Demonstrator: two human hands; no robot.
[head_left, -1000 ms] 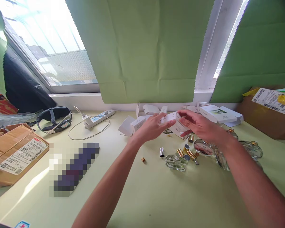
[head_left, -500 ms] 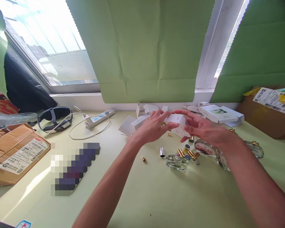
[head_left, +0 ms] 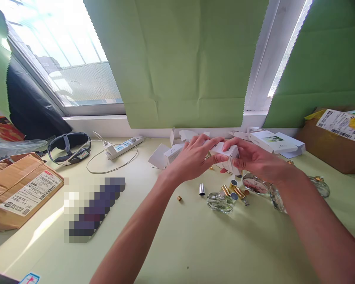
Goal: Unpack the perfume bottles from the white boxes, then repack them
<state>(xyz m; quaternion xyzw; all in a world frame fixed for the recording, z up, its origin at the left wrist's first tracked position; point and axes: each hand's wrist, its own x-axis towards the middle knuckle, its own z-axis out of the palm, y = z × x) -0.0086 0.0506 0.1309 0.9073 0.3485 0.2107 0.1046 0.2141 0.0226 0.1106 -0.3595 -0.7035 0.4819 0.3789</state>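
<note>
Between my two hands is a small white carton (head_left: 232, 153) with dark print, tilted above the table. My left hand (head_left: 193, 157) grips its left end, thumb against the near side. Fingers of my right hand (head_left: 251, 157) wrap round the right end, with the thumb on the near corner. Below the carton lie gold and silver caps and pump parts (head_left: 239, 192), beside a clear glass bottle (head_left: 219, 202). More glass bottles (head_left: 256, 184) lie near my right wrist, partly hidden by the forearm. A silver cap (head_left: 202, 189) stands under my left hand, near a small gold piece (head_left: 179, 198).
Open white cartons (head_left: 273, 141) lie along the back by the window sill. A cardboard box (head_left: 331, 146) stands at far right, a brown parcel (head_left: 20, 193) at left. A power strip (head_left: 124, 147) with a cable, a black headband (head_left: 69, 148) and a blurred-out dark object (head_left: 97, 207) lie left.
The white carton has shifted slightly right and turned in my hands. My left hand has moved a little to the right, and my right fingers now bend over the carton's top.
</note>
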